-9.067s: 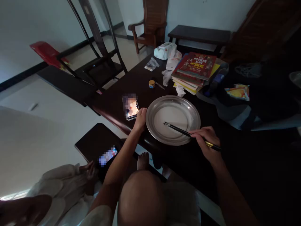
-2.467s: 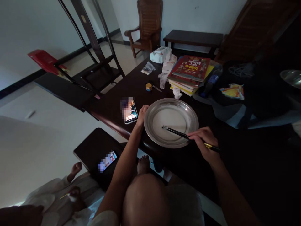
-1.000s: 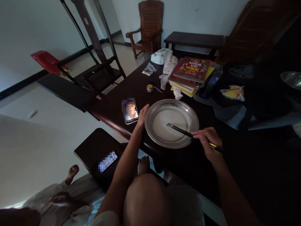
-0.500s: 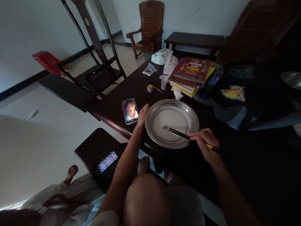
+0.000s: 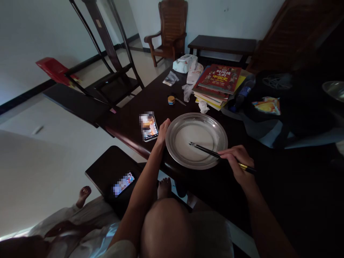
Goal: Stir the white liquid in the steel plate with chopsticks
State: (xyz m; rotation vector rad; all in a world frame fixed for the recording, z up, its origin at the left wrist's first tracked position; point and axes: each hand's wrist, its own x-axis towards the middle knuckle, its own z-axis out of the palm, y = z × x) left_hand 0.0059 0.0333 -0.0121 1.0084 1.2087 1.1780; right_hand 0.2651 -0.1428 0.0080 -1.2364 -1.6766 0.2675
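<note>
Head view: your right hand (image 5: 238, 161) is closed around dark chopsticks (image 5: 212, 153), tips resting inside the round metal plate (image 5: 175, 152); your left hand (image 5: 162, 129) lies loosely curled against the plate's left rim, beside a lit phone (image 5: 150, 129). The plate sits at the near edge of the dark table (image 5: 134, 114), shiny, with a pale film across its bottom. The red book (image 5: 219, 77) on the stack behind carries yellow Chinese characters, too small to read.
</note>
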